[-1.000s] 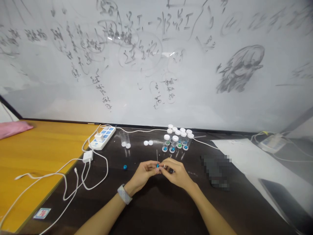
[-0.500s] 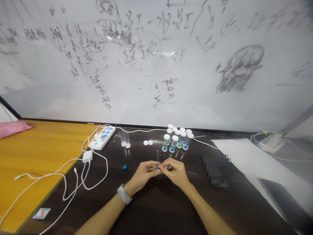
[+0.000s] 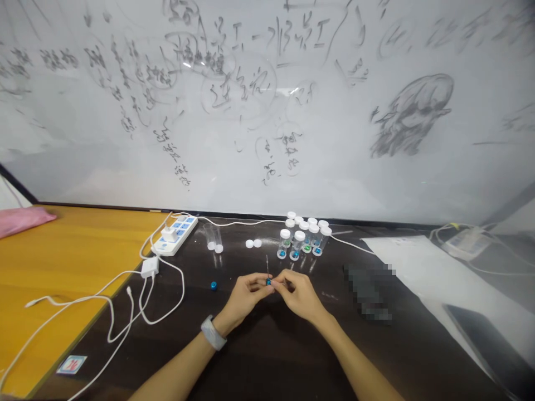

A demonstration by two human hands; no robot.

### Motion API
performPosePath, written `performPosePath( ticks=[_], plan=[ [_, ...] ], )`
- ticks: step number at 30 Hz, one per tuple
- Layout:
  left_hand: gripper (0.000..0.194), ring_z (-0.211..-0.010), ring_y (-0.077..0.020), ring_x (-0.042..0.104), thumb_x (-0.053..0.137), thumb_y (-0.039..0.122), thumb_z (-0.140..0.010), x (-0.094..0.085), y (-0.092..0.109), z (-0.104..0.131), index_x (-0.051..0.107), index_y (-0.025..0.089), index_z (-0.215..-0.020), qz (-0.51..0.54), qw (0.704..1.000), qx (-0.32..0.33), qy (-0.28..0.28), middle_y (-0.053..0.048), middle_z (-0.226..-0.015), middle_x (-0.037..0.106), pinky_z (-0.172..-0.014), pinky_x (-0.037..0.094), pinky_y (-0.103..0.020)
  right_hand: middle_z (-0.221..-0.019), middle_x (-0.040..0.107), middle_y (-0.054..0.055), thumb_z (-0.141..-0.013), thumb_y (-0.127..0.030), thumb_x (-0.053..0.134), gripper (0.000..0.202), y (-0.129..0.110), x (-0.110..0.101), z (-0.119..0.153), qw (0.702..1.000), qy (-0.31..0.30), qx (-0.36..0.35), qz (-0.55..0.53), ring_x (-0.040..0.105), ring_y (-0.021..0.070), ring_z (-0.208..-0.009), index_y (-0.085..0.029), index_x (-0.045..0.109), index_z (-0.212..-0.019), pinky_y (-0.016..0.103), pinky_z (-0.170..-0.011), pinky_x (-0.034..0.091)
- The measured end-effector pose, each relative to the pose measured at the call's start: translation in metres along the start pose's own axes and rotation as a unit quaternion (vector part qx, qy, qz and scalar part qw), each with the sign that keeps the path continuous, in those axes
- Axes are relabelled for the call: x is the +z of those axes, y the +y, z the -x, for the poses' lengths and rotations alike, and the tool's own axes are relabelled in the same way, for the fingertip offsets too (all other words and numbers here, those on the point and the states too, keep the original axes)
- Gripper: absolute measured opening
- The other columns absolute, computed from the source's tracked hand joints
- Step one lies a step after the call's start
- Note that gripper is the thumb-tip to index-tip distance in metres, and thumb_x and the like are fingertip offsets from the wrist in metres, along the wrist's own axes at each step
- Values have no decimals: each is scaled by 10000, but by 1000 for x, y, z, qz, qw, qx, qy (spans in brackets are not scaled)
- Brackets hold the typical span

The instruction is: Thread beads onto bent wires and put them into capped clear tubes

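In front of me, a small shiny blue piece [image 3: 268, 282] is pinched between the thumb and fingers of my left hand [image 3: 246, 296]. A thin metal rod [image 3: 267, 267] rises upright from it. My right hand [image 3: 298, 292] meets the left at the same piece, its thumb and index finger closed together; what lies between them is too small to make out. A second blue piece [image 3: 214, 285] lies on the dark table to the left. Beyond my hands stand several clear tubes [image 3: 297, 246] with white caps, with blue or green pieces inside.
Two uncapped clear tubes [image 3: 218, 236] stand at the back left, near two loose white caps [image 3: 253, 243]. A power strip [image 3: 178, 235] and tangled white cables [image 3: 112, 301] occupy the left. Paper [image 3: 401, 262], a dark phone-like slab [image 3: 485, 340] and a blurred-out item [image 3: 370, 292] are on the right.
The blue piece and its rod have shifted slightly to the left and show more plainly between my fingertips. My right fingers have turned a little around it.
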State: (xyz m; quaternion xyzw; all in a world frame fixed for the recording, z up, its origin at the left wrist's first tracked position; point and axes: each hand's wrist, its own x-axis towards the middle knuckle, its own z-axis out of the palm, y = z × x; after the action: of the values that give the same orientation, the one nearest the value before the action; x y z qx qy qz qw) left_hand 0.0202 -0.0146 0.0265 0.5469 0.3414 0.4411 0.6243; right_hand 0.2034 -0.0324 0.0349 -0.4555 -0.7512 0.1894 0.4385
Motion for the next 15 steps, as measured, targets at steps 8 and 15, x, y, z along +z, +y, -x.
performPosePath(
  ticks=[8,15],
  plan=[
    [390,-827,-222,715,852,356,-713,-3,-3,-2,770,157,-1038,-26,999,10,35,-71,-862,774,-844,548,-346,-846,688,42,-1010,-264,497,200,1,-2,2,998,-14,-30,47,646,184,-734,-225,691,-976,288,-663,495],
    [397,-808,-223,712,847,350,-716,-5,-7,-4,765,139,-1041,-46,998,16,34,-78,-842,770,-826,554,-348,-883,690,46,-1009,-268,506,140,1,0,3,991,10,-45,127,652,201,-797,-229,633,-963,298,-693,499]
  ],
)
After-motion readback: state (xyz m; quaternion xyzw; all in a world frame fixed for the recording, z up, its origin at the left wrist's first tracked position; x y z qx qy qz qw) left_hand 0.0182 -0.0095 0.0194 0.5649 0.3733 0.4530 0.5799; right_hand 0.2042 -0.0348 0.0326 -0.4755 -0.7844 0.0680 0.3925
